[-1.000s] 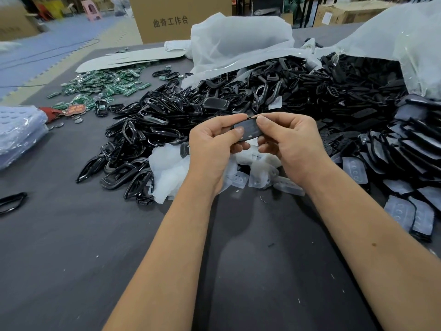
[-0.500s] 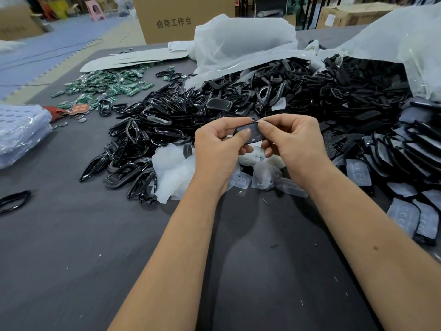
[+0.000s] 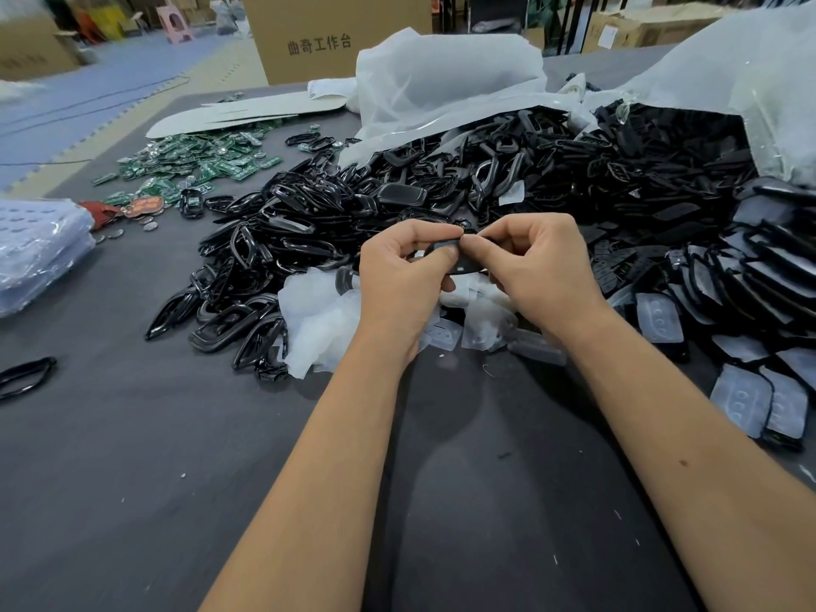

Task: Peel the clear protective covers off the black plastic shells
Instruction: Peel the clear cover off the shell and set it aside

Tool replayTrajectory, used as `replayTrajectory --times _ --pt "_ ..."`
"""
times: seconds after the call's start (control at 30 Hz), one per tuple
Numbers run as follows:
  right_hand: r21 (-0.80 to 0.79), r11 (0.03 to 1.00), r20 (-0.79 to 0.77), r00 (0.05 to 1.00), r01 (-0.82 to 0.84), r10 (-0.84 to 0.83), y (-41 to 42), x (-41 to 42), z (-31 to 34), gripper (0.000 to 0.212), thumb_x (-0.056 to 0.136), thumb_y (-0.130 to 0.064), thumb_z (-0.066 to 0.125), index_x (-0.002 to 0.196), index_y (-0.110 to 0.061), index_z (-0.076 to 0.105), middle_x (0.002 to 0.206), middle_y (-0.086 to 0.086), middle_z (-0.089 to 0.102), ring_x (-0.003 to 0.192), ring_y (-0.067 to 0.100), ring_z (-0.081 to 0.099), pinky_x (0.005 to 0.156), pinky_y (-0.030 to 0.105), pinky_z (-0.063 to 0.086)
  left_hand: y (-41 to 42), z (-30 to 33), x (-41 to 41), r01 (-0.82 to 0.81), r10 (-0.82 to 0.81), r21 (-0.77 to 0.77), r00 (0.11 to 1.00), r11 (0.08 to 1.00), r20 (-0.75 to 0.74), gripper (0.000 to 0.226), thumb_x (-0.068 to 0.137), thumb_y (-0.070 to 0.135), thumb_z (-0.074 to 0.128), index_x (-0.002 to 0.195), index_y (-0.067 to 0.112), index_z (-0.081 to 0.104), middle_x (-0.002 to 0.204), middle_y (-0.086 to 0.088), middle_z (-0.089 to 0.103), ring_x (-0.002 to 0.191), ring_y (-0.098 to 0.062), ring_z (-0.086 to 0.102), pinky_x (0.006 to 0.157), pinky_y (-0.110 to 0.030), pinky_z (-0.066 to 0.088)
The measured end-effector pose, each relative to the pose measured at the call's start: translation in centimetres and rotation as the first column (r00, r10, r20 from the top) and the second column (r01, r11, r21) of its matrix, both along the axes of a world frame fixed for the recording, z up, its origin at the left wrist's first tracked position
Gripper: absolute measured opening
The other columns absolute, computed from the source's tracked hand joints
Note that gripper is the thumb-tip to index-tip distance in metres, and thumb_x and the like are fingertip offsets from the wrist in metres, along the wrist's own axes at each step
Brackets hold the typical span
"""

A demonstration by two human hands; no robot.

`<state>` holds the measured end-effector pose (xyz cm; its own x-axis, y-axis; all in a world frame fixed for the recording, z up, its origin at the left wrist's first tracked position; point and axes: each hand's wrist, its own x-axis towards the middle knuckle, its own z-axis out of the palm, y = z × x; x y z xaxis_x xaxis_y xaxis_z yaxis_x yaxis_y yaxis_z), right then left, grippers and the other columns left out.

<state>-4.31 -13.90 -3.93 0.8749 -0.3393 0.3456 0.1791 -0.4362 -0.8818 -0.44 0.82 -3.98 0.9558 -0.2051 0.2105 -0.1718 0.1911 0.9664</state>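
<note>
The hands [image 3: 477, 276] hide most of the held black shell [image 3: 463, 265]; its cover is indiscernible.

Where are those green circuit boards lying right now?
In the head view, the green circuit boards lie far left on the grey table, beside the pile of black shells.

A dark grey worktable [image 3: 132, 479] fills the lower frame, with a printed cardboard box [image 3: 335, 33] at top centre, blue foam floor mats [image 3: 88, 103] at upper left and stacked cartons [image 3: 640, 28] at upper right.
</note>
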Motion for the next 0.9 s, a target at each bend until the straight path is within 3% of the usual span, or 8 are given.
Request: replayTrajectory --times 0.23,0.37,0.5,0.6,0.7,0.77,0.83,0.9 --pt "-0.024 0.999 0.020 0.999 -0.044 0.044 -0.1 -0.6 0.4 0.018 0.097 -0.031 0.074 0.083 -0.021 0.079 0.059 0.000 0.070 0.044 0.009 0.057 0.047 0.018 0.044 0.3 0.0 0.1 0.045 -0.050 -0.082 0.996 0.996 -0.067 0.020 0.090 -0.010 0.068 0.092 0.007 0.078 0.082 -0.018 0.073 0.066 -0.027 0.058 0.055 -0.020 0.046" --pt "0.029 0.994 0.043 0.994 -0.101 0.100 0.0 -0.6 0.6 0.010 0.100 -0.020 0.071 0.095 -0.015 0.078 0.066 0.007 0.071 0.047 0.017 0.060 0.046 0.024 0.047 0.4 0.4 -0.1 0.054 -0.064 -0.099 0.992 0.994 -0.107 0.016 0.092 -0.010 0.066 0.101 -0.001 0.076 0.087 -0.023 0.071 0.057 -0.015 0.054 0.055 -0.018 0.046" --pt "-0.156 0.981 0.148 0.979 -0.116 0.139 0.0 -1.0 0.3 0.034 0.095 -0.025 0.077 0.129 -0.022 0.070 0.087 -0.006 0.067 0.061 0.005 0.060 0.060 0.022 0.053 0.8 0.9 0.1 0.011 -0.034 -0.136 0.985 0.991 -0.170 0.017 0.092 -0.009 0.066 0.098 0.003 0.077 0.075 -0.011 0.068 0.054 -0.010 0.052 0.053 -0.016 0.043" --pt "-0.280 0.950 0.172 0.966 -0.138 0.191 0.1 -1.0 0.2 0.038 0.090 -0.019 0.082 0.128 -0.019 0.074 0.104 0.001 0.066 0.081 0.008 0.062 0.072 0.025 0.055 1.5 1.2 0.6 0.009 -0.069 -0.206 0.955 0.979 -0.287 0.017 0.092 -0.009 0.065 0.094 0.003 0.076 0.069 -0.005 0.067 0.051 -0.008 0.052 0.049 -0.014 0.042" --pt "-0.349 0.933 0.230 0.958 -0.085 0.174 0.2 -0.8 0.2 0.026 0.091 -0.017 0.081 0.117 -0.015 0.079 0.104 0.006 0.066 0.086 0.022 0.064 0.074 0.032 0.056 1.8 1.5 0.7 0.049 -0.131 -0.243 0.933 0.969 -0.335 0.011 0.095 -0.002 0.063 0.094 -0.001 0.075 0.073 -0.006 0.067 0.052 -0.007 0.054 0.049 -0.013 0.043" --pt "-0.270 0.960 0.239 0.961 -0.071 0.138 0.5 -0.7 0.2 0.014 0.093 -0.018 0.079 0.106 -0.016 0.081 0.100 0.004 0.065 0.082 0.019 0.063 0.071 0.028 0.052 1.8 1.7 0.5 0.086 -0.192 -0.304 0.921 0.949 -0.339 0.023 0.101 0.018 0.062 0.093 0.000 0.075 0.079 -0.008 0.066 0.058 -0.009 0.058 0.053 -0.014 0.049" --pt "0.007 0.996 0.192 0.977 -0.091 0.088 0.8 -0.6 0.4 0.003 0.094 -0.017 0.077 0.095 -0.017 0.080 0.093 -0.001 0.063 0.070 0.010 0.058 0.064 0.025 0.047 1.7 1.9 0.3 0.108 -0.233 -0.356 0.915 0.928 -0.330 0.033 0.100 0.031 0.063 0.090 0.004 0.077 0.082 -0.010 0.069 0.066 -0.013 0.066 0.061 -0.019 0.056" --pt "0.249 0.963 0.147 0.987 -0.107 0.072 1.1 -0.6 0.6 0.008 0.095 -0.015 0.075 0.089 -0.012 0.080 0.086 -0.003 0.059 0.061 0.005 0.052 0.054 0.023 0.043 1.2 1.9 -0.1 0.115 -0.219 -0.338 0.933 0.934 -0.286 0.021 0.100 0.019 0.063 0.094 0.003 0.076 0.083 -0.010 0.073 0.070 -0.015 0.069 0.067 -0.020 0.058"
